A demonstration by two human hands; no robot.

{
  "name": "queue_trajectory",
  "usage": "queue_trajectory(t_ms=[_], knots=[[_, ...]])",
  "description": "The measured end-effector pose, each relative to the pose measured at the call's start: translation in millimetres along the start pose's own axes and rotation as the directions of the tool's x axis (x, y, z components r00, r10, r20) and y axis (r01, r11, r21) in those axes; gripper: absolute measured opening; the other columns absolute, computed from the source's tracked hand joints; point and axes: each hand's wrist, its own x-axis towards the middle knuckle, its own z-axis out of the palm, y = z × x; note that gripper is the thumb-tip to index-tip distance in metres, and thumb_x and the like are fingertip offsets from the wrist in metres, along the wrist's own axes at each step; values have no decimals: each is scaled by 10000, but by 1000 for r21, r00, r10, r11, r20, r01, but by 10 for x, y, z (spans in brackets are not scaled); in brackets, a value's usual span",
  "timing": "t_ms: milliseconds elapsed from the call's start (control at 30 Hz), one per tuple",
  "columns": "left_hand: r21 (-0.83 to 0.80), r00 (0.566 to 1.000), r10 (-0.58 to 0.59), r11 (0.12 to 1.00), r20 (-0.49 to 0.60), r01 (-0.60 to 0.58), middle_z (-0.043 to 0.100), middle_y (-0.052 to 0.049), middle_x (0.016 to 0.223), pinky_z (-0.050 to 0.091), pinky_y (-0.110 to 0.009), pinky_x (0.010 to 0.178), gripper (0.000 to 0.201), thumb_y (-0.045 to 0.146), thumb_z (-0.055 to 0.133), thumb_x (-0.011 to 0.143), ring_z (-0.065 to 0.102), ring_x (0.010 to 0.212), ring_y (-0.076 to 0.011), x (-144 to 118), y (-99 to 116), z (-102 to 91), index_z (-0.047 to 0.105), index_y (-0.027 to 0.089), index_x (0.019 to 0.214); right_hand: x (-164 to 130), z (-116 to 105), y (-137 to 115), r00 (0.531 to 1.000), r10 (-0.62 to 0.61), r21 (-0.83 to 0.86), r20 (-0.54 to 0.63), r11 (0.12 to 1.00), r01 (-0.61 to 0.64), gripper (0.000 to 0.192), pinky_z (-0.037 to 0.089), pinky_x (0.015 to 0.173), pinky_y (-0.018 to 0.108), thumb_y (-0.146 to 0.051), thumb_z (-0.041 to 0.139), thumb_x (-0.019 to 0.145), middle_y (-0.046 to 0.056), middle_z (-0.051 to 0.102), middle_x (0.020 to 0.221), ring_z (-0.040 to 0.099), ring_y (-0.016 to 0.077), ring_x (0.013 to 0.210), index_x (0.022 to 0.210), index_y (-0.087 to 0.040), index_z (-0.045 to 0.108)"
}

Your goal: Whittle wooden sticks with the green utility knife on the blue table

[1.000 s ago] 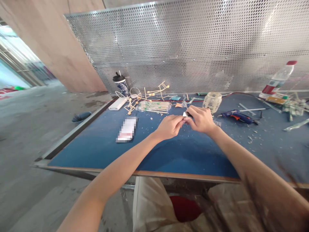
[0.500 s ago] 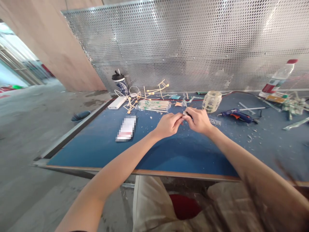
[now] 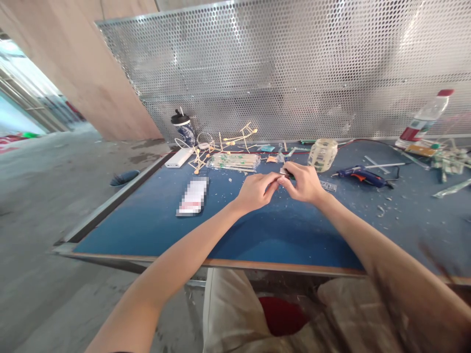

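Above the middle of the blue table point(image 3: 147, 215), my two hands meet at the fingertips. My right hand point(image 3: 304, 182) is closed round a small dark tool with a shiny metal end point(image 3: 284, 171), perhaps a knife; most of it is hidden by the fingers. Pressed against that end are the fingers of my left hand point(image 3: 254, 190), closed in a pinch on something too small to make out. Behind my right hand stands a pale, see-through lattice jar shape point(image 3: 323, 155), and a clear ruler-like strip point(image 3: 327, 186) lies beside the wrist.
A blue glue gun point(image 3: 364, 175) lies at right, before a red-capped bottle point(image 3: 427, 120). Bagged sticks point(image 3: 234, 161), stick frames point(image 3: 241, 137), a white power bank point(image 3: 179, 158) and a dark cup point(image 3: 184, 128) line the back left. A phone point(image 3: 193, 196) lies nearer. Perforated metal point(image 3: 257, 73) stands behind.
The hands stay together in nearly the same place. My right hand's fingers have shifted slightly, and a bit more of the dark tool shows between them.
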Motion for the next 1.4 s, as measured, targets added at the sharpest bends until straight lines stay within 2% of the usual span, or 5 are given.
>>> queue_trajectory(t_ms=[267, 433, 633, 933, 1400], knots=[[104, 996, 79, 992, -33, -76, 752, -13, 824, 489, -278, 667, 235, 286, 435, 1053, 680, 709, -138, 9, -43, -11, 651, 195, 1065, -4, -13, -6, 1000, -17, -38, 23, 999, 18, 343, 261, 567, 293, -513, 483, 973, -6, 553, 703, 452, 137, 605, 795, -220, 501], [135, 987, 146, 981, -64, -137, 763, -30, 832, 503, -289, 685, 238, 253, 455, 1043, 692, 731, -144, 19, -97, -26, 680, 183, 1068, -3, -27, 15, 999, -38, -71, 24, 997, 39, 341, 262, 565, 297, -513, 502, 969, 2, 586, 729, 485, 142, 627, 807, -214, 524], [137, 985, 157, 980, -73, -146, 781, -36, 896, 538, -300, 731, 249, 250, 469, 1035, 715, 788, -146, 19, -128, -31, 702, 198, 1107, -4, -33, 16, 999, -36, -70, 24, 997, 38, 328, 261, 559, 296, -503, 515, 962, 2, 595, 729, 490, 142, 623, 806, -215, 528], [119, 991, 131, 985, -21, -128, 777, -42, 932, 536, -301, 751, 260, 240, 457, 1039, 716, 848, -149, 17, -136, -50, 708, 208, 1097, -5, -39, 11, 999, -28, -70, 44, 997, 31, 320, 257, 563, 293, -498, 510, 960, 9, 604, 734, 491, 144, 630, 812, -216, 538], [106, 991, 134, 985, -3, -133, 757, -34, 910, 492, -294, 713, 263, 244, 439, 1053, 680, 801, -142, 23, -132, -63, 698, 200, 1041, -7, -45, 8, 996, -52, -100, 69, 993, 59, 374, 241, 576, 304, -518, 456, 992, 17, 623, 738, 491, 144, 631, 802, -211, 554]])
